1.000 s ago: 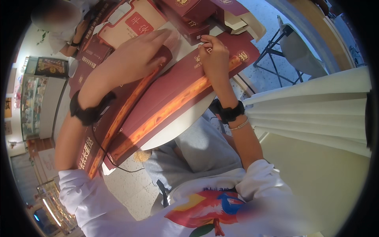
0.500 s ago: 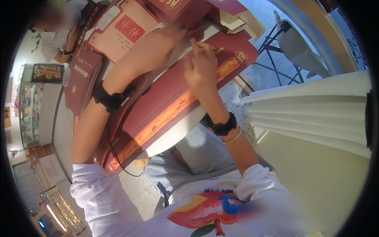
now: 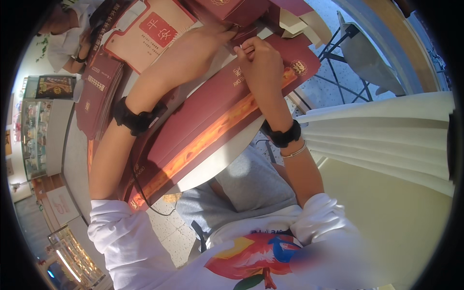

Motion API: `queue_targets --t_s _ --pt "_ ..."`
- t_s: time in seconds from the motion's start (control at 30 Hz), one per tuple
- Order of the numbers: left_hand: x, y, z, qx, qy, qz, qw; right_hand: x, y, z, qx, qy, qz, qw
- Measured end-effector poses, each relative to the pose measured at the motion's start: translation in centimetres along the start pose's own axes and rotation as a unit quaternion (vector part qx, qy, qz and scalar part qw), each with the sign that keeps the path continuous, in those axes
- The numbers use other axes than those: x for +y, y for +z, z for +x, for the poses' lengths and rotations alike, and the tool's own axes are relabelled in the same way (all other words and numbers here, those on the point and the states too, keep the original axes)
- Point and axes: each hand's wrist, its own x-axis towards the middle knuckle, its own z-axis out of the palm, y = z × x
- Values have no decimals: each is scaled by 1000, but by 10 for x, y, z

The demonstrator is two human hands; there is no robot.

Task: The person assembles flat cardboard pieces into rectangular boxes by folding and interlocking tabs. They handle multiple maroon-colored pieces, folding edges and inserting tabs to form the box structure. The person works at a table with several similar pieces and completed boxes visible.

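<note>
Shop interior, glass display cases (image 3: 36, 130) along the far left wall, tiled floor below. Round white table (image 3: 217, 162) was nearly covered with flat dark-red cardboard gift-box blanks.

Largest item: a long flattened maroon box blank with an orange-gold band (image 3: 212, 130), lying diagonally across the table from lower left to upper right. Its lower-left end overhung the table edge near the person's left elbow; its upper-right corner reached past the rim toward a folding chair (image 3: 362, 53).

Left hand (image 3: 200, 46) lay palm down at the far end of this blank, fingers stretched out and close together, tips touching a red folded box (image 3: 227, 7) just beyond. Right hand (image 3: 261, 60) rested on the blank's upper part, fingers curled narrow, thumb and forefinger pinching the edge of a small flap; what lay inside the pinch could not be told. Both wrists carried black bands.

Cream card with a red square panel (image 3: 150, 31) lay flat at the upper left, beside a stack of dark-red blanks (image 3: 99, 99). No box stood assembled; contents none visible.

Stack of cream folded sheets (image 3: 386, 135) sat to the right, well apart from the hands. Another person's arm (image 3: 67, 38) worked at the far left.
</note>
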Motion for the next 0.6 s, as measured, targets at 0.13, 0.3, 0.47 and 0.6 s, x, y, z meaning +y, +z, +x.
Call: queue_targets --t_s 0.13,0.3,0.47,0.6 --pt "0 5 0 21 13 33 999 -1 -3 -1 8 -12 -7 1000" --pt "1 4 -1 6 8 50 999 -2 0 -2 20 -44 -2 999" --pt "1 6 -3 -6 -6 62 998 -4 1 -5 3 -71 14 997" --pt "3 5 -3 -6 -5 68 998 -6 4 -11 0 -103 11 995"
